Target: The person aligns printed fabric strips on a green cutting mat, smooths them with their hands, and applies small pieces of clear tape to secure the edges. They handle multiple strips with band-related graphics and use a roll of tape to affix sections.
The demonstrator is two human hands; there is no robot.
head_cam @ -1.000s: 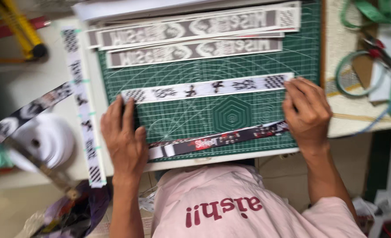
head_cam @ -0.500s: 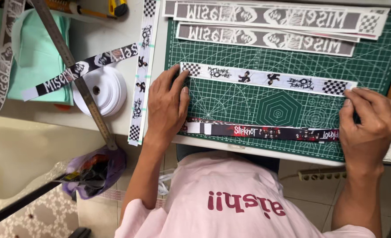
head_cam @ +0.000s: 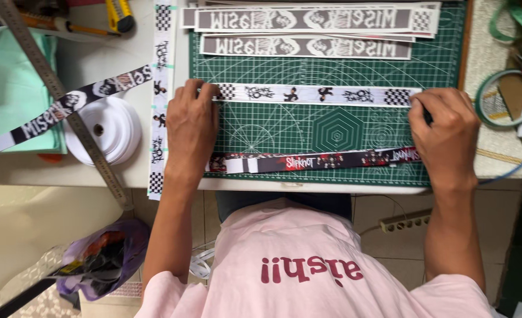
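- L hand [head_cam: 191, 126] lies palm-down on the green mat [head_cam: 337, 129], fingertips pressing the left end of the white strip [head_cam: 317, 94]; hand flat, not closed round anything.
- R hand [head_cam: 446, 132] at the strip's right end, fingers curled over it; can't tell if it pinches the end or only presses.
- White strip lies flat across mid-mat, left to right, checkered at both ends, stretched between the 2 hands.
- Dark strip [head_cam: 314, 160] lies parallel, nearer the person, along the mat's near edge; its ends run under both hands.
- Grey strips [head_cam: 305, 32] stacked at the mat's far edge.
- Another white strip [head_cam: 159, 100] runs near-to-far on the table [head_cam: 37, 171], just left of the mat.
- White roll [head_cam: 102, 129] left of that, w/ a steel ruler [head_cam: 66, 106] slanted across it.
- Green tape ring [head_cam: 499, 97] right of the mat.
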